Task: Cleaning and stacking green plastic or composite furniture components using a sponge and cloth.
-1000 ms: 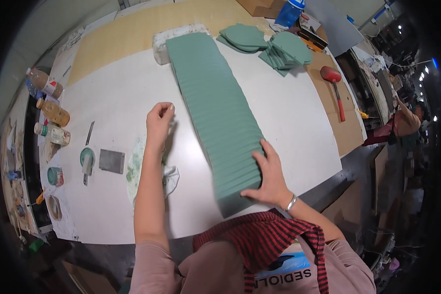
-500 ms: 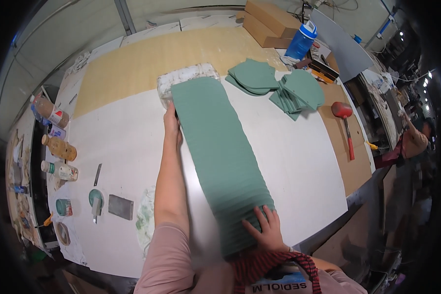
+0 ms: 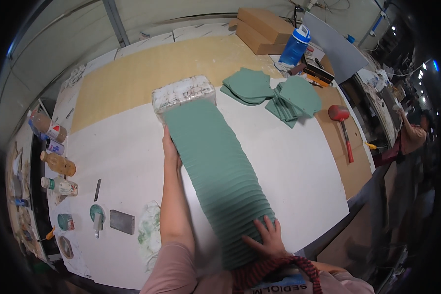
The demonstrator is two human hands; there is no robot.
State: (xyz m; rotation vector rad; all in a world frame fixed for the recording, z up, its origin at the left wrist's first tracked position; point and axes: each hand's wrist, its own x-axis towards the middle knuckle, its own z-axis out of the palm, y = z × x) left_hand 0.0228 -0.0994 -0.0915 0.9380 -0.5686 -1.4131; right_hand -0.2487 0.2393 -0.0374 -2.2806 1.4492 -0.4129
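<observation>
A long stack of thin green sheets [image 3: 215,161] lies slantwise in front of me, its layers fanned into ridges. Along its left edge, near the far end, my left hand [image 3: 170,147] rests with straight fingers, partly hidden by the stack. My right hand [image 3: 268,240] lies on the near end, fingers spread over the ridges. Against the far end stands a white, stained block wrapped in clear film [image 3: 184,93]. Farther right are a pile of rounded green pieces [image 3: 250,83] and a second fanned pile of green pieces [image 3: 299,98].
On the right, a red mallet [image 3: 345,130] lies on cardboard [image 3: 335,103]. A blue bottle [image 3: 295,48] and brown boxes [image 3: 264,29] stand at the back. Several bottles, a grey block [image 3: 122,222], a blade [image 3: 98,190] and a stained cloth [image 3: 149,232] occupy the left. Another person works far right.
The stack's far end has come nearer to me, and its ridges show more strongly. My left hand has moved nearer with it. The right hand stays on the near end. The view has shifted slightly.
</observation>
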